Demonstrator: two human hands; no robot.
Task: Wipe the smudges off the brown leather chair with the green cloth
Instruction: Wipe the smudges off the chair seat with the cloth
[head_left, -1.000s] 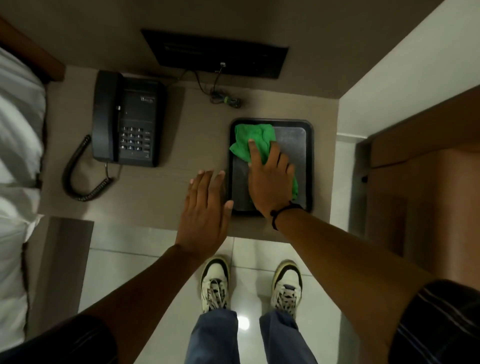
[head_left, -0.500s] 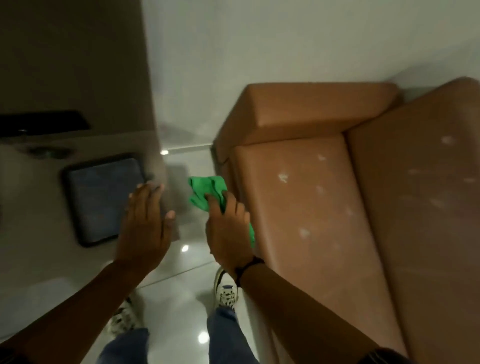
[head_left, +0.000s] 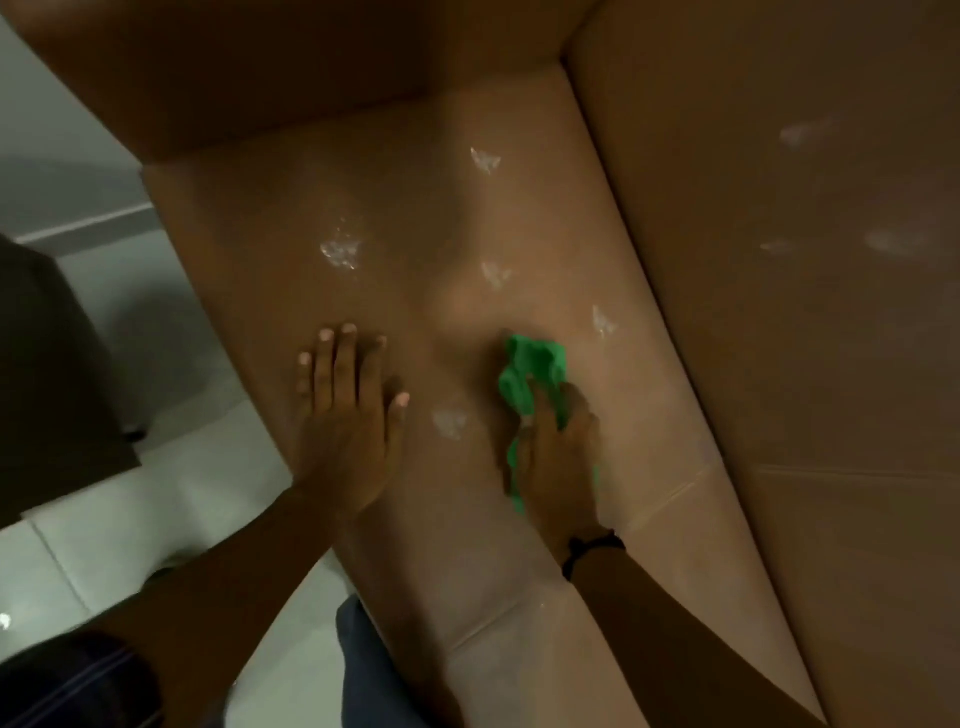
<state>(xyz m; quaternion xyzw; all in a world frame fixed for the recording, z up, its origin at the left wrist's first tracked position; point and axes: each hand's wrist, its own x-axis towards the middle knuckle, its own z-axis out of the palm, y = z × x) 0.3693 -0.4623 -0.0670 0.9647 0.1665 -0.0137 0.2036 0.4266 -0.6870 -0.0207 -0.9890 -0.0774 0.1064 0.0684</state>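
Chair: brown leather chair (head_left: 519, 545), seat filling the frame from 6 to 12 o'clock.
Smudges: white smudges (head_left: 340, 252) scattered on the seat toward 12 o'clock.
Left hand: left hand (head_left: 345, 415), fingers spread wide, flat on the seat, holding nothing.
Right hand: right hand (head_left: 558, 457), closed over the green cloth.
Cloth: green cloth (head_left: 530, 369), bunched, pressed on the seat, at 3 o'clock from the left hand.

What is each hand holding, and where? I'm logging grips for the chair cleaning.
Right hand holds the green cloth by its near end; left hand holds nothing.
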